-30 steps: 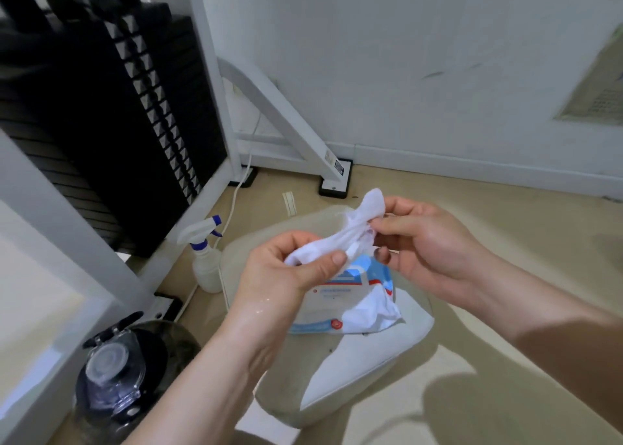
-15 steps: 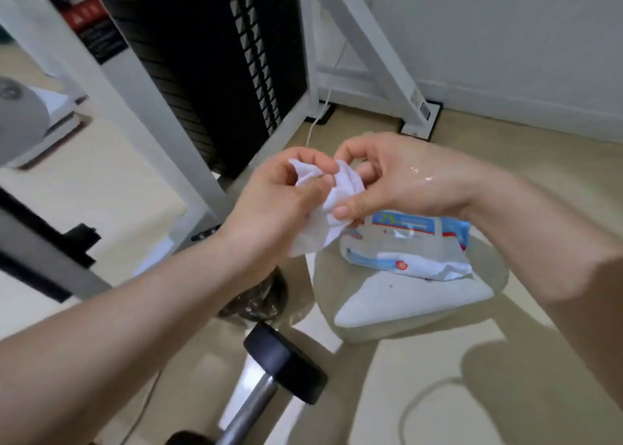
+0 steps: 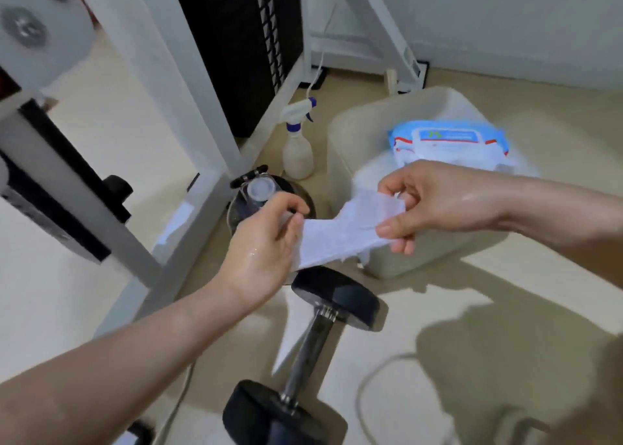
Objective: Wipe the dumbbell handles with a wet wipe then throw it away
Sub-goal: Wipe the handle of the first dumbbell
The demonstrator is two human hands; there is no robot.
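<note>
1. The white weight machine (image 3: 175,83) is filling ten to twelve o'clock, its black weight stack (image 3: 236,40) standing behind the frame.
2. A translucent tub (image 3: 344,147) is sitting on the floor at one o'clock.
3. The dumbbell (image 3: 310,353) is lying on the floor at six o'clock, its steel handle bare and no hand touching it.
4. The left hand (image 3: 263,242) and right hand (image 3: 438,198) are hovering above the dumbbell's far head.
5. The wet wipe (image 3: 344,232) is stretching between them at dead centre, with the fingers of both hands pinching its ends.
6. A blue wipes pack (image 3: 448,141) is resting in the tub.
7. A spray bottle (image 3: 296,151) is standing just beside the tub at twelve o'clock.
</note>
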